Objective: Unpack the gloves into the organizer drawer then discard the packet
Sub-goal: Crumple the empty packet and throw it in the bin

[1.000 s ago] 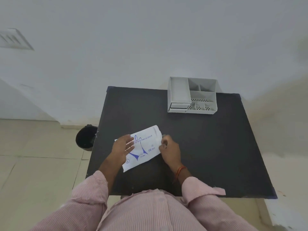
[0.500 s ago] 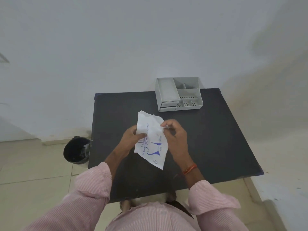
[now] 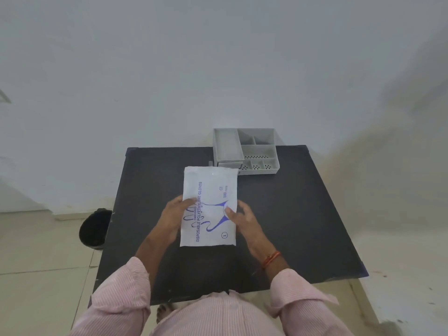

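Gloves packet (image 3: pixel 209 204) is held above the dark tabletop (image 3: pixel 303 226), printed face up, probably to find the end that opens. Off to the left a black bin (image 3: pixel 93 227) waits on the floor. Left hand (image 3: pixel 173 218) grips the packet's left edge, right hand (image 3: pixel 242 218) pinches its right edge. Further right, the grey organizer (image 3: pixel 246 151) stands at the far edge with its drawer (image 3: pixel 229 164) shut.

plain white wall (image 3: pixel 218 57), beige tiled floor (image 3: pixel 36 251), black table (image 3: pixel 303 226).
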